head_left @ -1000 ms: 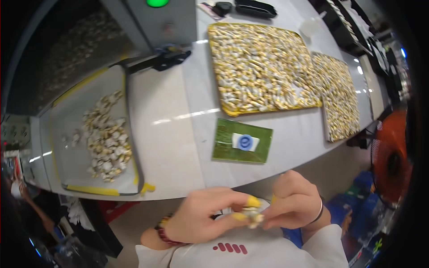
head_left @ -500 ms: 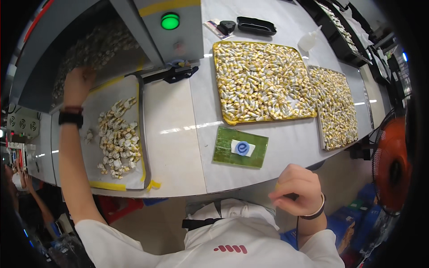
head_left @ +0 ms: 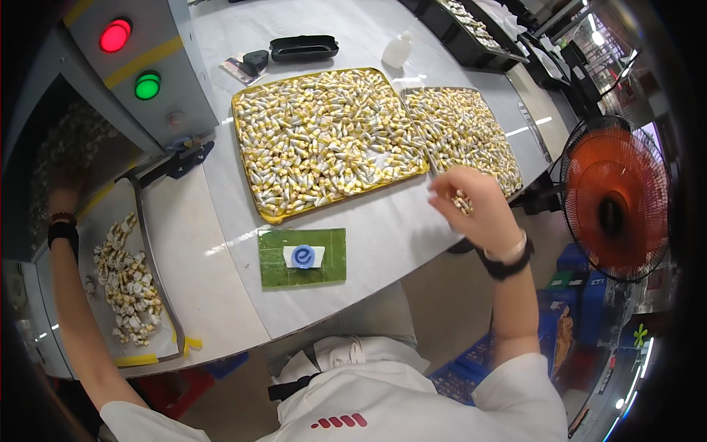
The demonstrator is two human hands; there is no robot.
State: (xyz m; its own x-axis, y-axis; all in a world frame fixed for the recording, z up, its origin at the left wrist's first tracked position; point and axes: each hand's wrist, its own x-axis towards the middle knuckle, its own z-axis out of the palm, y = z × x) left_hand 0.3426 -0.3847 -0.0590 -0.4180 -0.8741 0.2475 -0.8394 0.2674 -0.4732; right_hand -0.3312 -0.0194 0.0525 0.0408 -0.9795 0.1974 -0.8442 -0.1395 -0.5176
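My left hand reaches far left into the dark opening of a grey machine, among small pieces there; its fingers are blurred and partly hidden. Below that arm a grey tray holds a loose heap of yellow-and-white pieces. My right hand is raised over the table's front edge, at the near corner of two yellow-rimmed trays. Its fingers curl around a few small pieces. The big tray and the second tray are full of such pieces.
A green card with a white-and-blue label lies on the table before me. On the machine a red lamp and a green lamp glow. A black case and white bottle lie behind. An orange fan stands right.
My left hand has gone from in front of my chest out into the machine's opening. My right hand has risen from my lap to the trays' near corner. The view has shifted right.
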